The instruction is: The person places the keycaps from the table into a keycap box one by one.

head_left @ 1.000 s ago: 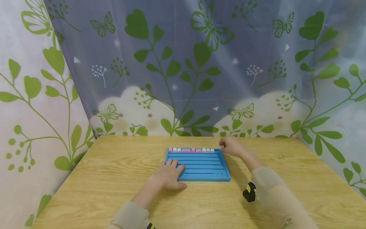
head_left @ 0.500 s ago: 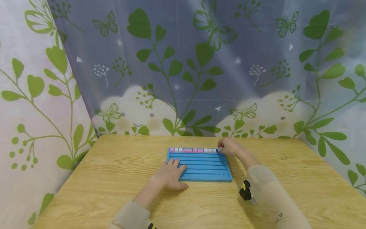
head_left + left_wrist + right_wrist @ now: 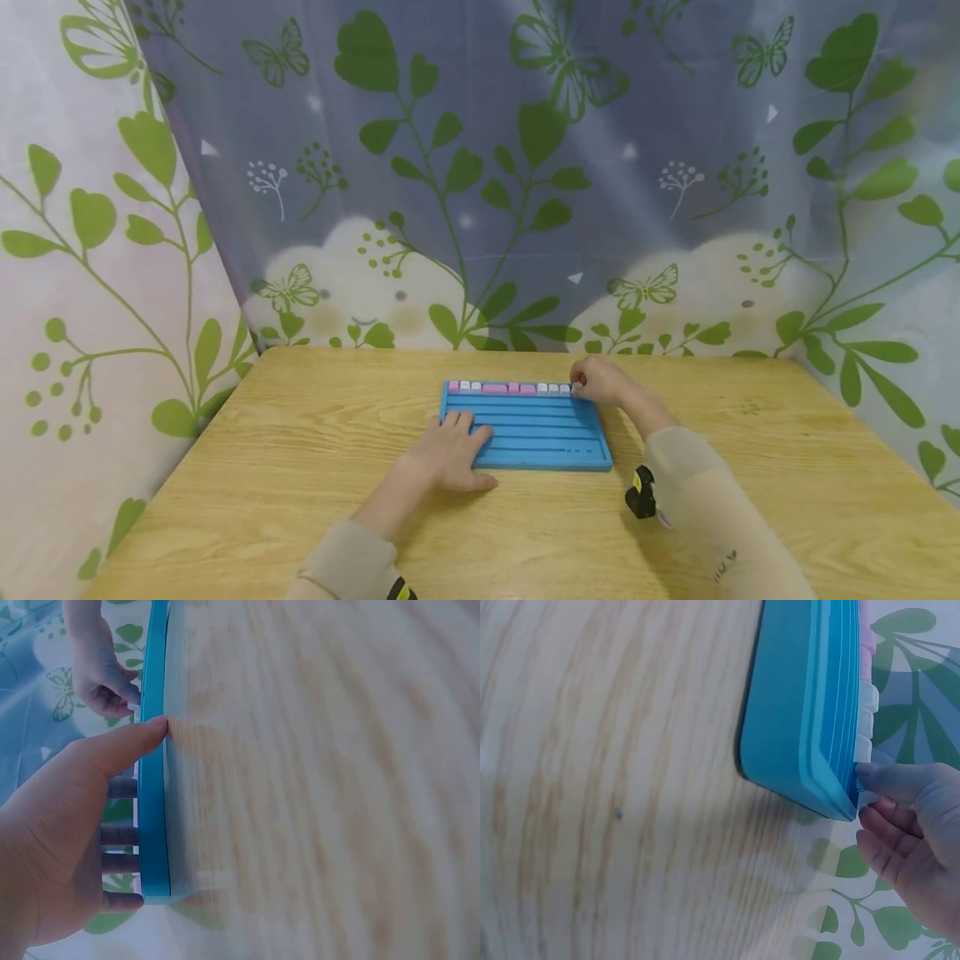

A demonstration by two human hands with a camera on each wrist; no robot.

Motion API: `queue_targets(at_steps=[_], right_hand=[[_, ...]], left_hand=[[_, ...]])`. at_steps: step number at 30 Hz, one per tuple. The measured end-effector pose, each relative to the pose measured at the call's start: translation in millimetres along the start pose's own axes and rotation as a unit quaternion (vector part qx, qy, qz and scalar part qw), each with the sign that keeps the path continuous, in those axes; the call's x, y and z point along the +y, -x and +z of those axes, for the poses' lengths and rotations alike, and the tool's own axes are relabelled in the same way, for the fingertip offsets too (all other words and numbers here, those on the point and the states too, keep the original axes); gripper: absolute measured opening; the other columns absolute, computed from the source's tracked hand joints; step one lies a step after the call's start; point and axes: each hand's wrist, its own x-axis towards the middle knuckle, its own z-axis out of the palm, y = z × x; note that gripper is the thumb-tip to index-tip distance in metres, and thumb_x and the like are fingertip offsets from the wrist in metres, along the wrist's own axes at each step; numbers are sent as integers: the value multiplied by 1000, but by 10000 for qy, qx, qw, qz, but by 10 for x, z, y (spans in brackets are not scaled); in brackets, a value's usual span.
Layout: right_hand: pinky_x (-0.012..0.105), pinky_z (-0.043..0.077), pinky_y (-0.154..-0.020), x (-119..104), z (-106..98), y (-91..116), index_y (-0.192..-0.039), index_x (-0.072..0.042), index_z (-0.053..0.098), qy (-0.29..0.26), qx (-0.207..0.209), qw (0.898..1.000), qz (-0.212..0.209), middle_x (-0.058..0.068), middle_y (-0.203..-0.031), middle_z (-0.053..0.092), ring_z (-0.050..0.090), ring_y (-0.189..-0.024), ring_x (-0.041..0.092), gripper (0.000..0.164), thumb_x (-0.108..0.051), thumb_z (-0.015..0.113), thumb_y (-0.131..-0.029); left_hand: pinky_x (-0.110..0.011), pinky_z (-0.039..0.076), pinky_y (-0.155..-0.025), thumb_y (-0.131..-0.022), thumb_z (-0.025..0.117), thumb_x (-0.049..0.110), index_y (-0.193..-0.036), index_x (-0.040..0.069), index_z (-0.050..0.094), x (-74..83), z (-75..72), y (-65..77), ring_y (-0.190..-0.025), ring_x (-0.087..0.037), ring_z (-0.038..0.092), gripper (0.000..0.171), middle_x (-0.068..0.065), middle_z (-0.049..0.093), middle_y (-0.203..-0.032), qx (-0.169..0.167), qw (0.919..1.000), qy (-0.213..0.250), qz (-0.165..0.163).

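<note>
A shallow blue tray [image 3: 536,433] with raised ridges lies on the table, its back row lined with small pink [image 3: 495,388] and white keycap-like blocks. My left hand [image 3: 448,454] rests on the tray's left side with fingers spread; in the left wrist view its thumb [image 3: 142,739] touches the front edge. At the far right corner my right hand [image 3: 602,383] pinches a small white block [image 3: 866,798] between thumb and fingers. That block sits at the right end of the row, beside other white blocks [image 3: 866,697]; fingers partly hide it.
The wooden table [image 3: 300,442] extends around the tray. Behind it hangs a patterned cloth [image 3: 420,183] with leaves and butterflies. A black wrist device [image 3: 641,493] is at the right sleeve.
My right hand has shifted slightly left and lowered the white block into the right end of the back row. The left hand stays on the tray; the head view has shifted a little.
</note>
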Motion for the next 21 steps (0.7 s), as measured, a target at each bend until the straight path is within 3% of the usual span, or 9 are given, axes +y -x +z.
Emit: queue_targets(at_steps=[21], right_hand=[[37,48,-69,8,11,-33,-91,2,64,37,-138,9999,29,9,-83,61,55,-75,21,10,-1,64,-82]], left_hand=[[-48,34,-96,-81,56,61,-132,16,46,39,-84,-17,-116,-29,40,69,-13,44,-127,-270,9995,-139,-78]])
